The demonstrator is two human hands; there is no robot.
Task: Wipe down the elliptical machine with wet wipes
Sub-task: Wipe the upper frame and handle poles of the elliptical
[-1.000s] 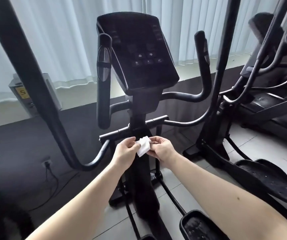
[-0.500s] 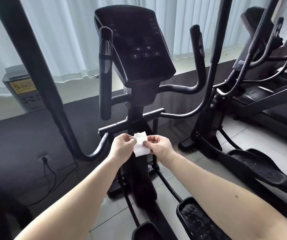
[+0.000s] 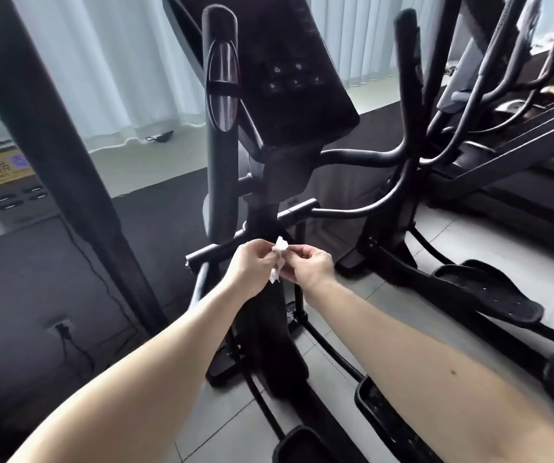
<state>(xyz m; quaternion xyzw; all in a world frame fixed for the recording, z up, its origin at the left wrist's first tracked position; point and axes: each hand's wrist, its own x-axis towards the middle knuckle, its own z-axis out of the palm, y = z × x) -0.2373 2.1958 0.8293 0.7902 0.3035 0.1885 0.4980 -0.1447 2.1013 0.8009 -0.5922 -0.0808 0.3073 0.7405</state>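
Note:
A black elliptical machine stands right in front of me, its console (image 3: 289, 78) tilted up at the top and its centre post (image 3: 269, 312) running down to the floor. Both my hands meet in front of the post, just below the crossbar (image 3: 299, 208). A small white wet wipe (image 3: 278, 259) hangs crumpled between them. My left hand (image 3: 252, 262) pinches its left edge and my right hand (image 3: 309, 265) pinches its right edge. The wipe touches no part of the machine.
A thick black swing arm (image 3: 52, 145) crosses the left side, and a padded grip (image 3: 220, 121) rises left of the console. Foot pedals (image 3: 389, 419) lie low at right. A second elliptical (image 3: 489, 289) stands to the right. A power socket (image 3: 60, 327) sits on the dark mat.
The camera has moved closer and lower toward the machine. The wipe, held flatter before, is now bunched narrower between my two hands.

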